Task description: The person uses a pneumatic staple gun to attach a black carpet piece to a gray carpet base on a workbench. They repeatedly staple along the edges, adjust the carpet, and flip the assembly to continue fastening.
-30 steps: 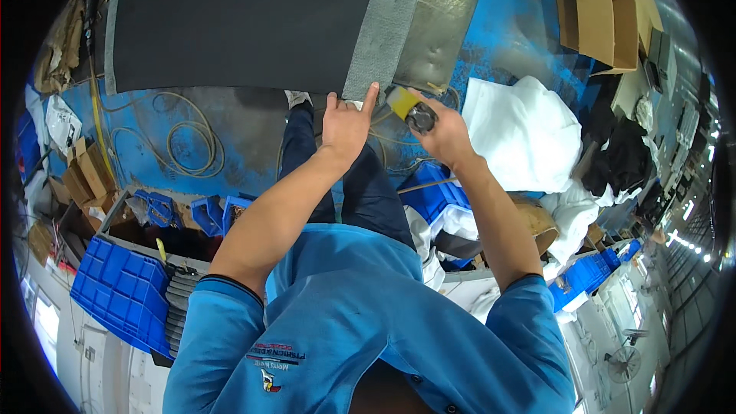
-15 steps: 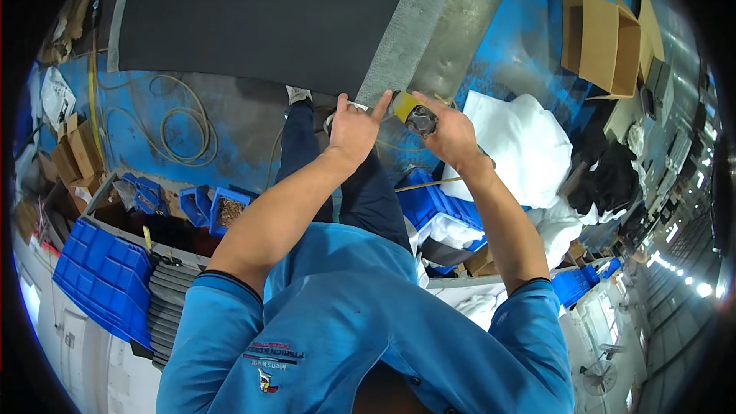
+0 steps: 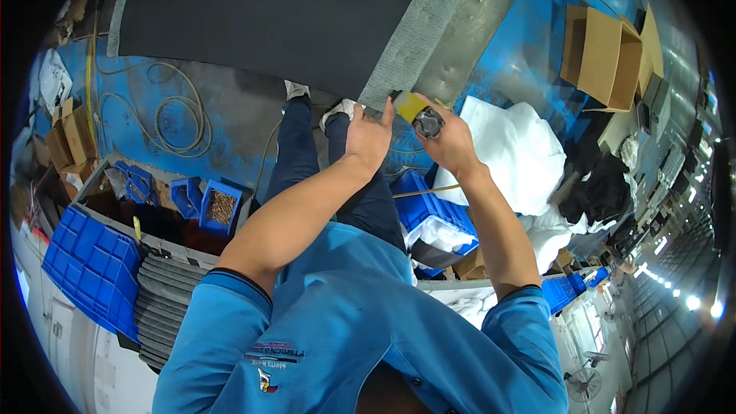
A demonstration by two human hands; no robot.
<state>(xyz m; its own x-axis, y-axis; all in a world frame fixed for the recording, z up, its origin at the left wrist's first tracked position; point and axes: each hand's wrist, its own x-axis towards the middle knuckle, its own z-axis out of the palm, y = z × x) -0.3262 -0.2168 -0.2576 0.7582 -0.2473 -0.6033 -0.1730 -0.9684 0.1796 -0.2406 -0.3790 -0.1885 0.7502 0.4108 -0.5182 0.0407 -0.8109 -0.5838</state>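
Note:
A yellow-and-black hand tool [image 3: 420, 116] with a rounded grey end is gripped in my right hand [image 3: 452, 142], beside the corner of a panel; its exact kind is unclear. My left hand [image 3: 369, 138] is at the panel's near edge, thumb and forefinger stretched apart and the other fingers partly hidden. The large panel has a dark grey sheet [image 3: 261, 19] on top and a light grey textured border [image 3: 418, 38] showing along its right side. Whether my left fingertips press on the border or stop just short of it is hard to see.
White padding [image 3: 510, 153] is heaped to the right, near an open cardboard box [image 3: 606, 57]. Blue crates [image 3: 433, 211] stand by my legs. Left are a coiled hose [image 3: 184, 126], a blue bin of small brown pieces [image 3: 222, 205] and a large blue crate [image 3: 92, 272].
My left hand has shifted slightly right and down, its fingers drawn closer together. The tool stays in my right hand, close to the same spot. The whole view has shifted a little.

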